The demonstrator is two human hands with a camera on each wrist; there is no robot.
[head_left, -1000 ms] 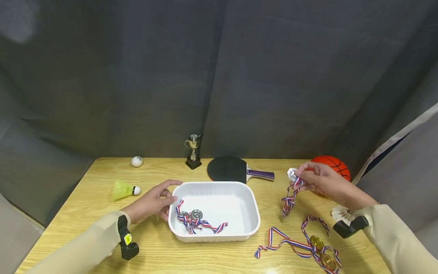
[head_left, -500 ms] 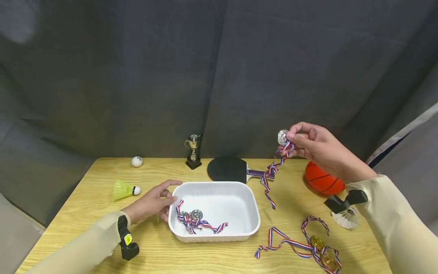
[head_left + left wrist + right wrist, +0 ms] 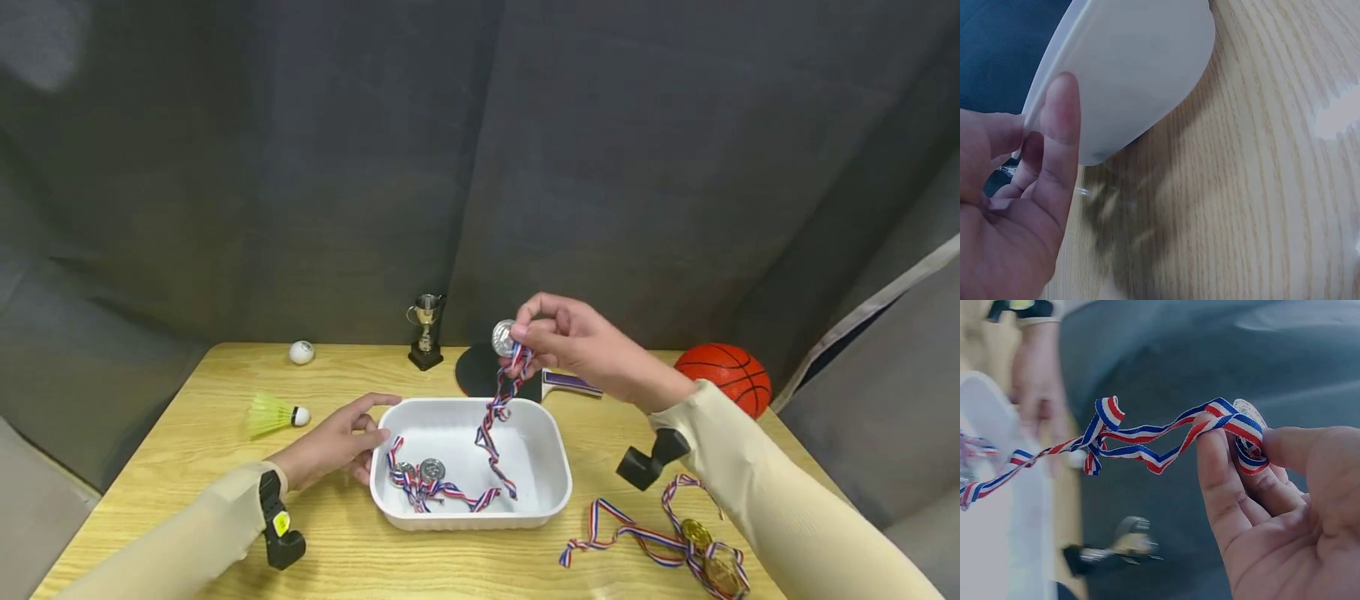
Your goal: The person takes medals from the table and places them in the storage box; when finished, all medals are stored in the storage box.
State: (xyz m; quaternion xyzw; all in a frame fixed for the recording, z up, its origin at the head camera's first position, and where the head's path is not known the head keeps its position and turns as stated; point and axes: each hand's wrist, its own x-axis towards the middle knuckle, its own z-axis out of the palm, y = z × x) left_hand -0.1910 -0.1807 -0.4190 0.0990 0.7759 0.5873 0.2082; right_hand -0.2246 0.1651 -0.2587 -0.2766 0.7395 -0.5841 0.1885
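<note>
We see a wooden table (image 3: 225, 392) against a dark curtain, and near its middle a white plastic tray (image 3: 551, 467) that already holds silver medals with their ribbons bunched at its left end (image 3: 420, 479). Our left hand (image 3: 333, 446) rests at the tray's left rim, fingers relaxed and lightly touching the wall; the left wrist view shows them straight against the white side, gripping nothing. Our right hand (image 3: 581, 342) is raised above the tray's far edge, and its thumb and fingertips (image 3: 1222, 481) pinch a silver medal (image 3: 504, 337) together with the top of its red, white and blue ribbon (image 3: 495, 425), which hangs twisted with its tail inside the tray. We judge the disc small, rigid and light, smooth enough to slip, so the best hold is where ribbon meets disc; the ribbon is limp and will tangle or snag. Nearby lie gold medals (image 3: 701, 550) on the front right, a basketball (image 3: 723, 375), a paddle (image 3: 480, 371), a little trophy (image 3: 425, 333), a shuttlecock (image 3: 273, 414) and a white ball (image 3: 302, 352).
</note>
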